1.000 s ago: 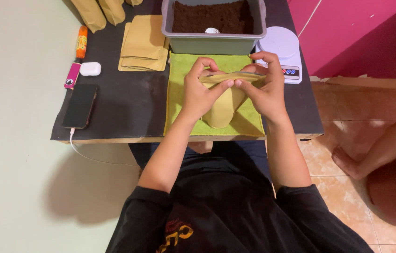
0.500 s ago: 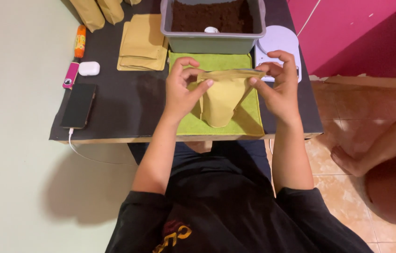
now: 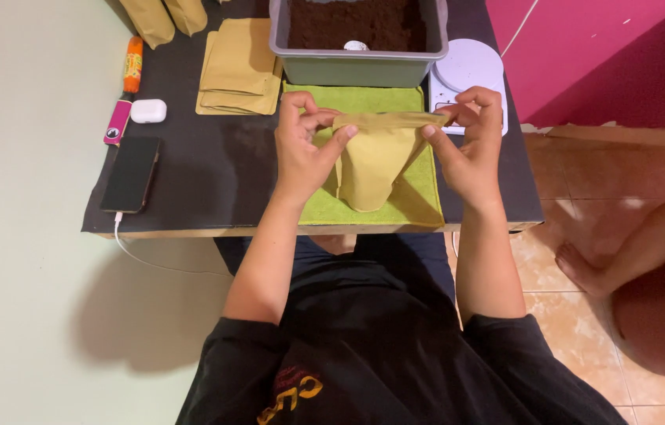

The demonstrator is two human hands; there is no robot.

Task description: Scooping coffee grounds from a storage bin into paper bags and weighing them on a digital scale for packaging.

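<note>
Left hand (image 3: 301,153) and right hand (image 3: 470,145) pinching pouch (image 3: 372,161) top at opposite corners, above green cloth (image 3: 419,197). Uneven pinch could leave seal gapped. Could tip, spilling contents.

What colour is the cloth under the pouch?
Lime green cloth, under the tan pouch; head view.

On the table (image 3: 214,173) a cloth (image 3: 419,197) lay at the near edge, with a tub (image 3: 356,67) of loose grounds just behind it and a scale (image 3: 470,67) to the tub's right. Left of the tub sat a stack of flat pouches (image 3: 239,67). Further left, an earbud case (image 3: 148,111) lay behind a phone (image 3: 132,175), and a pouch (image 3: 375,161) stood upright on the cloth.
</note>
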